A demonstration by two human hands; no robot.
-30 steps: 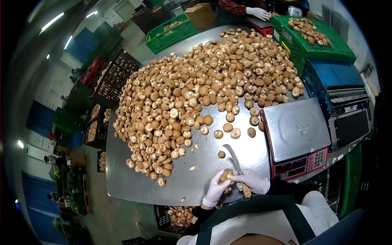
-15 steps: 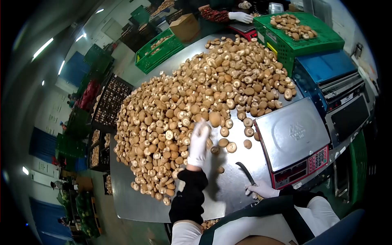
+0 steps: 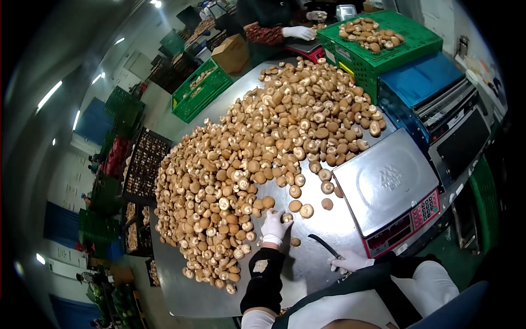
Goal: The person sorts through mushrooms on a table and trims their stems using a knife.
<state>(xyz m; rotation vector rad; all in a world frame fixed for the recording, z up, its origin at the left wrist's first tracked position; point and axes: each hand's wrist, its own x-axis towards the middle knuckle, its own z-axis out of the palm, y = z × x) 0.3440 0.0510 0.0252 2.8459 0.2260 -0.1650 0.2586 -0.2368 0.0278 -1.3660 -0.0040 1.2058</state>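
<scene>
— What's the left hand's [image 3: 274, 227] grip doing?
— Curling at a mushroom [image 3: 286, 217] beside the pile [image 3: 246, 148]; I can't tell whether it's closed.
— And the right hand [image 3: 353, 262]?
— Its grip is closed on a curved knife [image 3: 325, 245].

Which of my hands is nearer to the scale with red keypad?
Right: your right hand is beside the scale, at its near corner; your left hand is farther left, by the mushroom heap.

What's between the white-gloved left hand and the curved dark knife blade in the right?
One small round brown mushroom, on the shiny steel tabletop between left hand and blade; the head view shows it.
</scene>
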